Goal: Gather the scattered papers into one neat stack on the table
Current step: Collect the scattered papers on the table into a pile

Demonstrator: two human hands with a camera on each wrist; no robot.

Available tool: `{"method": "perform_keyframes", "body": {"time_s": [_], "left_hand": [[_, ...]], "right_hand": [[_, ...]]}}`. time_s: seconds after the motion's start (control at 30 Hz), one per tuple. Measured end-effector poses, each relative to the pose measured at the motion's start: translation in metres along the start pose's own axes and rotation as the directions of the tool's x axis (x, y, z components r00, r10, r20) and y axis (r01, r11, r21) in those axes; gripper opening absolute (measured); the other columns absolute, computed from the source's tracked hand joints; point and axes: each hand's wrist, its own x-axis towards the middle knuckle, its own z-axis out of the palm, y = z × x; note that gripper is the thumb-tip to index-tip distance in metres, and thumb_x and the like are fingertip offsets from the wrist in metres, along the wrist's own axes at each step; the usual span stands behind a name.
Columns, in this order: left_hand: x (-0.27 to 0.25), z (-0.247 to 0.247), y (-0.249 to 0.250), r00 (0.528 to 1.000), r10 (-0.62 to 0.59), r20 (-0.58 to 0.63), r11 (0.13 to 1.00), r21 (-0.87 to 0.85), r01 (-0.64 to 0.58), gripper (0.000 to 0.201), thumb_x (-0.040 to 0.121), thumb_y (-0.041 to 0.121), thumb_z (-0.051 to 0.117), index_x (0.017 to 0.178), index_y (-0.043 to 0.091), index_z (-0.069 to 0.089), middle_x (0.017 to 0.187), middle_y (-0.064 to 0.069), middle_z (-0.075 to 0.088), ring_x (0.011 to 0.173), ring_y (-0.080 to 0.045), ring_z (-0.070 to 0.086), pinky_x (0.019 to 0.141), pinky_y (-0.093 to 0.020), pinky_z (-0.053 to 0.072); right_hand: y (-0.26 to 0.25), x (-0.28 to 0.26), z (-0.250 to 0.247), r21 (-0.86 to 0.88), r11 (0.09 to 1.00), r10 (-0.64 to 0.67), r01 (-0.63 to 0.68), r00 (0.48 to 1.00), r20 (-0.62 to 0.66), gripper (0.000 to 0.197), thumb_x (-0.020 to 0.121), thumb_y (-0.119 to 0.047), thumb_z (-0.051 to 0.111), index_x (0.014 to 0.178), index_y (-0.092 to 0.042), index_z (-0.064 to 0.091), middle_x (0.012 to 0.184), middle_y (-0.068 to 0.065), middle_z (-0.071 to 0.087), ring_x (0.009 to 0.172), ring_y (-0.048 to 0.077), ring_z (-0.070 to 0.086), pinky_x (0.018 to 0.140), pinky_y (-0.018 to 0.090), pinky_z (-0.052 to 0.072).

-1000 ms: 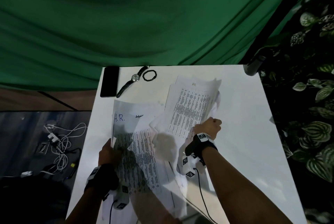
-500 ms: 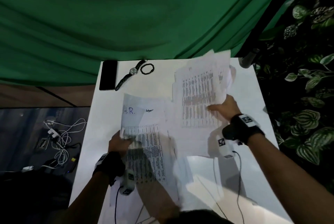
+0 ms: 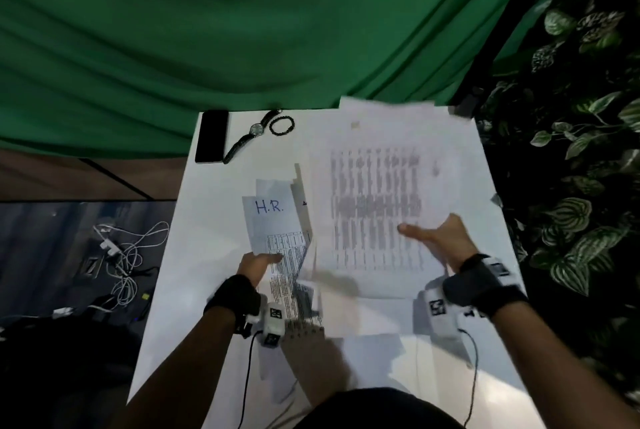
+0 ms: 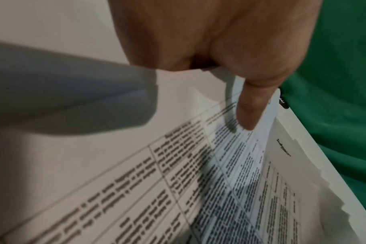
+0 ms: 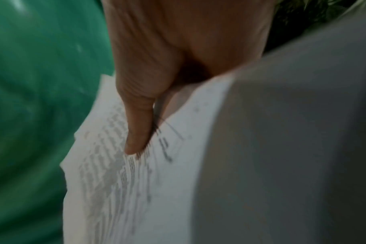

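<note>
**Two bundles, one per hand**

Head view: the left hand [image 3: 258, 264] pinches the white printed sheets headed "H.R." [image 3: 273, 220]; the right hand [image 3: 440, 241] holds a larger blurred printed sheaf [image 3: 374, 207] above the white table [image 3: 214, 217], probably to merge them.

Left wrist: thumb [image 4: 249, 109] clamps the page.

Right wrist: thumb [image 5: 138, 130] clamps likewise.

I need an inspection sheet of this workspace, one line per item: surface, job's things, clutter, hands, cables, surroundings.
Surface: white table, partly covered by paper.
Job's things: H.R. sheets on the left; printed sheets lifted at right, blurred; not one stack yet.
Clutter: phone, wristwatch, bead bracelet at the far left corner.
Hands: left hand pinches the H.R. sheets; right hand pinches the printed sheets.
Cables: white cables on the floor; wrist-camera leads.
Surroundings: green cloth, plants.
</note>
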Motion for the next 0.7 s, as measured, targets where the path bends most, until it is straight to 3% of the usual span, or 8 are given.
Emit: {"method": "perform_keyframes", "body": {"time_s": [0.1, 0.2, 0.3, 0.37, 0.43, 0.57, 0.63, 0.7], "left_hand": [[-0.011, 0.003, -0.001, 0.999, -0.016, 0.035, 0.990, -0.142, 0.021, 0.059, 0.086, 0.027, 0.067, 0.137, 0.007, 0.047, 0.141, -0.007, 0.045, 0.135, -0.033, 0.036, 0.112, -0.048, 0.027], [-0.018, 0.005, 0.001, 0.998, -0.004, 0.070, 0.983, -0.185, 0.017, 0.053, 0.090, 0.024, 0.063, 0.138, 0.007, 0.047, 0.141, -0.011, 0.044, 0.134, -0.030, 0.037, 0.113, -0.046, 0.025], [-0.014, 0.008, 0.000, 0.996, 0.041, 0.074, 0.992, -0.121, -0.032, 0.046, 0.084, 0.014, 0.070, 0.126, 0.007, 0.053, 0.123, -0.008, 0.056, 0.117, -0.022, 0.048, 0.096, -0.034, 0.034], [-0.010, 0.010, -0.001, 0.996, 0.070, 0.061, 0.994, -0.084, -0.065, 0.046, 0.074, 0.009, 0.077, 0.116, 0.010, 0.056, 0.108, -0.008, 0.064, 0.113, -0.030, 0.056, 0.088, -0.031, 0.039], [-0.007, 0.012, 0.000, 0.994, 0.077, 0.073, 0.996, -0.039, -0.075, 0.047, 0.068, 0.007, 0.082, 0.109, 0.010, 0.058, 0.095, -0.004, 0.066, 0.097, -0.025, 0.059, 0.086, -0.032, 0.039], [0.000, 0.009, -0.001, 0.992, 0.081, 0.101, 0.996, 0.034, -0.084, 0.058, 0.068, 0.004, 0.081, 0.121, -0.004, 0.057, 0.106, -0.012, 0.064, 0.104, -0.026, 0.056, 0.090, -0.034, 0.039], [0.000, 0.011, -0.001, 0.987, 0.127, 0.095, 0.990, 0.048, -0.132, 0.063, 0.069, 0.000, 0.080, 0.126, -0.004, 0.053, 0.108, -0.013, 0.062, 0.105, -0.028, 0.055, 0.095, -0.035, 0.043], [-0.003, 0.013, 0.001, 0.976, 0.202, 0.083, 0.978, 0.040, -0.206, 0.060, 0.069, -0.003, 0.079, 0.123, -0.001, 0.054, 0.109, -0.013, 0.062, 0.107, -0.030, 0.055, 0.101, -0.042, 0.045]], "right_hand": [[0.054, 0.010, 0.037, -0.261, 0.958, 0.127, -0.118, 0.992, 0.018, 0.072, 0.061, -0.019, 0.090, 0.123, -0.008, 0.053, 0.112, 0.001, 0.065, 0.105, 0.017, 0.063, 0.094, 0.035, 0.049], [0.079, 0.015, 0.060, -0.311, 0.937, 0.163, -0.160, 0.986, -0.016, 0.071, 0.069, -0.013, 0.085, 0.128, -0.005, 0.045, 0.109, 0.010, 0.060, 0.106, 0.029, 0.060, 0.081, 0.026, 0.044], [0.079, 0.019, 0.085, -0.361, 0.931, 0.067, -0.056, 0.998, 0.018, 0.071, 0.074, -0.023, 0.080, 0.133, -0.010, 0.043, 0.126, 0.013, 0.052, 0.120, 0.029, 0.050, 0.093, 0.029, 0.041], [0.079, 0.018, 0.104, -0.455, 0.890, 0.015, 0.036, 0.994, 0.107, 0.077, 0.074, -0.029, 0.078, 0.139, -0.015, 0.039, 0.133, 0.012, 0.037, 0.129, 0.029, 0.033, 0.106, 0.037, 0.034], [0.083, 0.018, 0.114, -0.546, 0.835, 0.021, 0.071, 0.987, 0.160, 0.086, 0.076, -0.038, 0.076, 0.146, -0.018, 0.030, 0.143, 0.010, 0.022, 0.136, 0.031, 0.020, 0.112, 0.041, 0.026], [0.085, 0.033, 0.102, -0.659, 0.745, 0.070, -0.101, 0.995, -0.073, 0.094, 0.081, -0.050, 0.066, 0.152, -0.018, 0.014, 0.156, 0.014, 0.007, 0.141, 0.039, 0.013, 0.113, 0.051, 0.025], [0.083, 0.037, 0.099, -0.686, 0.725, 0.086, -0.061, 0.996, 0.003, 0.094, 0.083, -0.053, 0.063, 0.152, -0.016, 0.013, 0.155, 0.014, 0.007, 0.141, 0.039, 0.013, 0.114, 0.048, 0.023], [0.077, 0.036, 0.098, -0.619, 0.784, 0.051, 0.047, 0.989, 0.140, 0.102, 0.081, -0.053, 0.066, 0.154, -0.018, 0.005, 0.156, 0.011, 0.006, 0.143, 0.035, 0.011, 0.116, 0.045, 0.019]]}}
